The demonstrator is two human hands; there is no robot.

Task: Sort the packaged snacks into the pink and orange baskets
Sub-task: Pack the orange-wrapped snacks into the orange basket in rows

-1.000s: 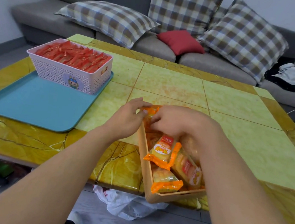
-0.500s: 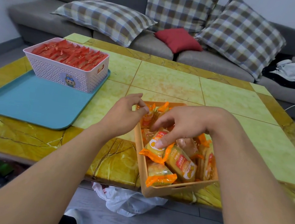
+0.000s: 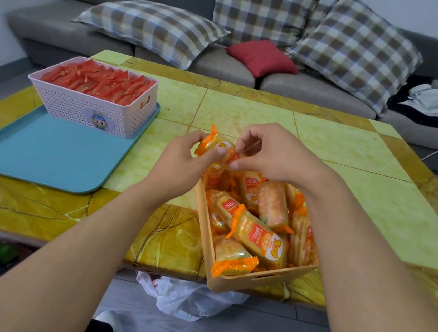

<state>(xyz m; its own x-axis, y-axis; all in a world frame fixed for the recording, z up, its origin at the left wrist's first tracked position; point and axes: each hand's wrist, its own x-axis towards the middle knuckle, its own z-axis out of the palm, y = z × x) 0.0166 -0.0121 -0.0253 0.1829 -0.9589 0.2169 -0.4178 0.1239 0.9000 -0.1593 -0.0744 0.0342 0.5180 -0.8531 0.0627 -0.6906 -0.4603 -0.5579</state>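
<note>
An orange basket (image 3: 242, 281) sits at the table's near edge, filled with several orange-wrapped snack packets (image 3: 258, 238). Above its far end, my left hand (image 3: 182, 161) grips one orange packet (image 3: 216, 146) lifted clear of the pile. My right hand (image 3: 272, 153) pinches the same packet's right end between thumb and fingers. A pink basket (image 3: 92, 111) full of red snack packets (image 3: 98, 83) stands at the left on a blue tray (image 3: 42, 155).
The yellow and green tiled table (image 3: 351, 160) stretches behind the baskets. A grey sofa (image 3: 224, 64) with checked cushions and a red pillow lies beyond. A white plastic bag (image 3: 185, 297) and my shoes sit on the floor under the near edge.
Both hands have risen from the orange basket's pile, lifting one orange packet above its far end. The basket looks to sit slightly further from me.
</note>
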